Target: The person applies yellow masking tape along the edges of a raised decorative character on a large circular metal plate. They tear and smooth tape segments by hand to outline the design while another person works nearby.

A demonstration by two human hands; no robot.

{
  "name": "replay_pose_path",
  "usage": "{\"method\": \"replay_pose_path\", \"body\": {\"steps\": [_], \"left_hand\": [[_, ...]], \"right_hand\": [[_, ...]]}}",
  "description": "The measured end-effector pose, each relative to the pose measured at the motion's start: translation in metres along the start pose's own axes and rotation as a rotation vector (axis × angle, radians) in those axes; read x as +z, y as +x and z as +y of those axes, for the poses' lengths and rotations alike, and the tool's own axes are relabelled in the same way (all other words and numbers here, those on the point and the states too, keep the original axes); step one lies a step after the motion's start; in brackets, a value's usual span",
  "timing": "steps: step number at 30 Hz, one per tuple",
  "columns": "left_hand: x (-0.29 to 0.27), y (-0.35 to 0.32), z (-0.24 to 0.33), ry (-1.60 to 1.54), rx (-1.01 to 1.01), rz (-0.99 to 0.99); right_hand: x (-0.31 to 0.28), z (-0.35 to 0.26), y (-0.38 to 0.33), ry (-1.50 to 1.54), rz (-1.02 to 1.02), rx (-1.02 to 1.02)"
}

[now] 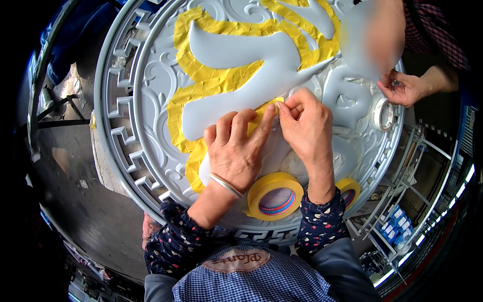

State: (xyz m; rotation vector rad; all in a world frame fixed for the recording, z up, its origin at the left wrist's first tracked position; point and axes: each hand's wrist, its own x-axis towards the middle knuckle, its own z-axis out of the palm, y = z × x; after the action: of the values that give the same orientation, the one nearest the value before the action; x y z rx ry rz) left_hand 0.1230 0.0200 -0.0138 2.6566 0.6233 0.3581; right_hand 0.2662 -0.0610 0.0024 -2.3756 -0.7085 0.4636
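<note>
A large round grey relief panel (161, 60) with raised shapes and scrollwork lies under both my hands. Yellow masking tape (201, 75) runs in crinkled strips along the edges of a raised, smooth, curved shape (241, 50). My left hand (235, 151) lies over the panel, fingers stretched and apart, pressing a tape strip (259, 115) along the shape's lower edge. Beside its index fingertip, my right hand (307, 126) pinches the strip's end between thumb and finger. A roll of yellow tape (255, 194) rests on the panel between my wrists.
Another yellow roll (352, 187) sits by my right forearm. At the right, a co-worker's hand (405, 88) works near a white tape roll (384, 115) on the panel. A metal rack (402, 186) with blue-and-white packages (397, 226) stands lower right; dark flooring (85, 171) shows at left.
</note>
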Motion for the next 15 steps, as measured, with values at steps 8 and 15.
{"method": "replay_pose_path", "body": {"steps": [8, 15], "left_hand": [[0.0055, 0.0067, 0.0052, 0.027, -0.046, -0.017], [0.0064, 0.0064, 0.0041, 0.06, -0.019, -0.016]], "right_hand": [[-0.0019, -0.003, 0.0009, -0.012, -0.015, 0.013], [0.0013, -0.0005, -0.0006, -0.02, 0.029, -0.036]]}}
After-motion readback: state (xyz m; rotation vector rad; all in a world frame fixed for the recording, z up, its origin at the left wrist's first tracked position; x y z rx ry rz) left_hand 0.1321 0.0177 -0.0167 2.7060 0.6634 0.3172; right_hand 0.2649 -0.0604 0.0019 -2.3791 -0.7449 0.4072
